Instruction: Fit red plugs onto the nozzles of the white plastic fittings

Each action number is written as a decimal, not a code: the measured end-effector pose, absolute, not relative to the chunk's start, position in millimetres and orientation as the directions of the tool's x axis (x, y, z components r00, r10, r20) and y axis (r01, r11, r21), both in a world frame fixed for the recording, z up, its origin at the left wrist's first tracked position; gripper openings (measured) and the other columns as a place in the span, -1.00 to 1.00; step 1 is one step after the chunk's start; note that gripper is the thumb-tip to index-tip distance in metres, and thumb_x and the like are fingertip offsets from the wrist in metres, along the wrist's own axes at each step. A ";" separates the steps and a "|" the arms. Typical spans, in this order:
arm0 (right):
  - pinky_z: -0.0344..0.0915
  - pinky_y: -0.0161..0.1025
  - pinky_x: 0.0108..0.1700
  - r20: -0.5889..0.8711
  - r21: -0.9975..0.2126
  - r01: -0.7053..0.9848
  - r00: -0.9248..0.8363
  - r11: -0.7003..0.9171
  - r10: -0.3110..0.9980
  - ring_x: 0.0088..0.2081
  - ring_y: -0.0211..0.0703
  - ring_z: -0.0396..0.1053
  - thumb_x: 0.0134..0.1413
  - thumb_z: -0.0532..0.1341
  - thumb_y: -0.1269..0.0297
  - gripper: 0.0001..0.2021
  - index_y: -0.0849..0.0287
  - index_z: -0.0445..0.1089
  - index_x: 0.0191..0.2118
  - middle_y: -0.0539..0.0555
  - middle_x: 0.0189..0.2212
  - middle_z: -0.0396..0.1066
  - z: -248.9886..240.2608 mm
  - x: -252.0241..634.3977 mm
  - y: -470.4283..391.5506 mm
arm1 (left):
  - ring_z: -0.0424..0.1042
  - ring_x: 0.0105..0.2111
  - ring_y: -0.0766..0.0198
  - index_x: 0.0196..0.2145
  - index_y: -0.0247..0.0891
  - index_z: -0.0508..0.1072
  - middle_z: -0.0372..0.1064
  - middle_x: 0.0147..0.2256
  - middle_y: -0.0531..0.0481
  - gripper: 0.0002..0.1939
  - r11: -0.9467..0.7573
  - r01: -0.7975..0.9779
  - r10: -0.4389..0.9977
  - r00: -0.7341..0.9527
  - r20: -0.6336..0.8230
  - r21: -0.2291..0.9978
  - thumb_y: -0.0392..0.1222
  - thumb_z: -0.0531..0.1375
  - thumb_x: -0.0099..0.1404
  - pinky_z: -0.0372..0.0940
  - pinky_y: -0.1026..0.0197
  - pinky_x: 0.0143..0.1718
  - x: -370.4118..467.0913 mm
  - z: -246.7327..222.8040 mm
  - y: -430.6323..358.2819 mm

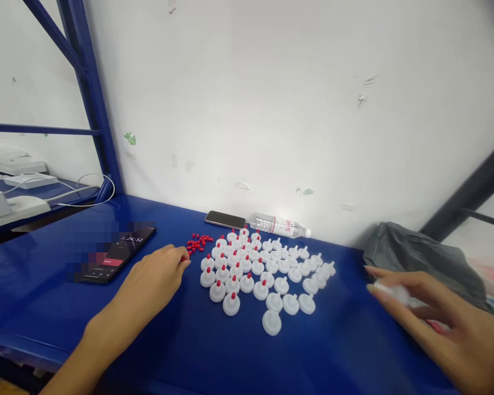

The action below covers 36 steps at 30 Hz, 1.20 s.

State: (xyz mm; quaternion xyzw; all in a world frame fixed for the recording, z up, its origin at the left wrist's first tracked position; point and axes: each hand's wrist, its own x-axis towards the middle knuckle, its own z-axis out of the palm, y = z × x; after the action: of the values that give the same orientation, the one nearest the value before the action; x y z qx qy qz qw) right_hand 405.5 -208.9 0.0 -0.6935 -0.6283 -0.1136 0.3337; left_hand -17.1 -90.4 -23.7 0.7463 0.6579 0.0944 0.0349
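Observation:
My left hand (160,271) is at the left edge of a small heap of loose red tips (197,243), its fingers curled together; whatever they hold, if anything, is hidden. At the right, my right hand (440,323) pinches a white plastic nozzle cap (397,292) between thumb and fingers, slightly blurred. Between the hands stand many white nozzle caps in a cluster. Those on the left carry red tips, such as the front red-tipped cap (231,305). On the right the caps have bare white spouts, such as the front bare cap (271,322).
A phone showing a timer (119,255) lies left of my left hand. A second phone (225,219) and a clear bottle (278,225) lie along the wall. The black plastic bag (420,252) sits behind my right hand. Blue frame posts (93,93) rise at the left.

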 end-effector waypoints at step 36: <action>0.59 -0.22 -0.01 0.344 -0.378 0.847 -0.246 0.373 0.906 -0.04 -0.04 0.65 0.23 0.34 -0.08 -0.27 -0.16 0.19 0.45 0.00 0.06 0.63 -7.6 312.5 -205.1 | 0.57 -0.29 0.30 -0.22 -0.09 0.57 0.61 -0.30 0.13 -0.85 -0.518 0.572 0.821 0.540 0.183 0.636 -0.17 0.18 0.48 0.32 0.31 -0.23 54.1 -28.2 -151.0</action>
State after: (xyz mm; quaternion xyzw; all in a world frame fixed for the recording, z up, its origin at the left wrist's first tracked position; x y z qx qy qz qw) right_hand 312.5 -205.1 -7.6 -0.5569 -0.7872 0.0569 0.2588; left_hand 54.1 -151.0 -28.2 0.8379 0.4157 0.2389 0.2609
